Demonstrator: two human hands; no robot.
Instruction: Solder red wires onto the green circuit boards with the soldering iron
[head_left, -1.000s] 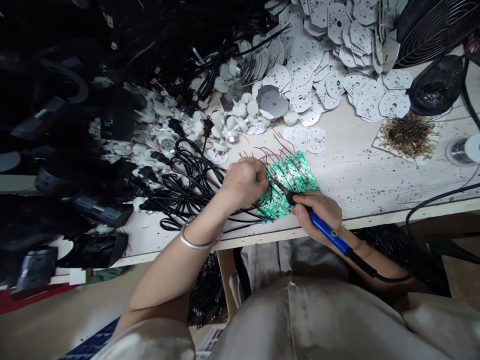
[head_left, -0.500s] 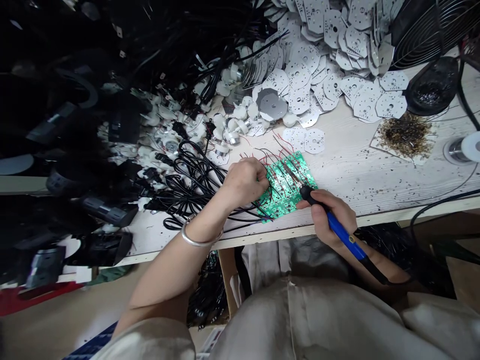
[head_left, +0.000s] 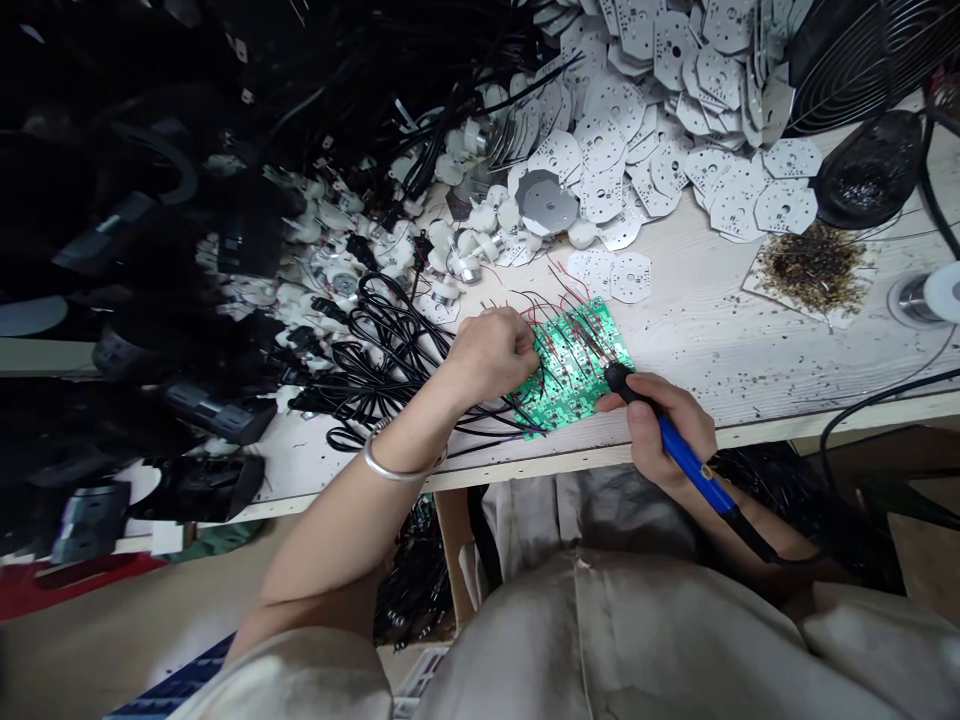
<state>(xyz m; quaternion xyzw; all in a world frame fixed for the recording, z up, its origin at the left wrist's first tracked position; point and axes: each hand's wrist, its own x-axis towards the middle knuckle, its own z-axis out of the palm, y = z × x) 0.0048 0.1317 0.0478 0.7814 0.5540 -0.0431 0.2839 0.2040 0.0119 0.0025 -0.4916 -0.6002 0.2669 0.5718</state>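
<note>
Right fingers (head_left: 645, 432) clamp a blue soldering iron (head_left: 686, 468) (tip over the green circuit board (head_left: 574, 388)), left fingers (head_left: 523, 345) curled together beside its wires (head_left: 555, 335).

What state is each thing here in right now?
green circuit board, flat, red and black wires attached
left hand, bunched against wires at the board's edge
blue soldering iron, tip over the board
right hand, gripping the iron
black power cords, loosely coiled

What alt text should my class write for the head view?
A right hand holds a blue soldering iron over a green circuit board with red and black wires; the left hand touches them. Black cables and white perforated plates lie nearby.
</note>
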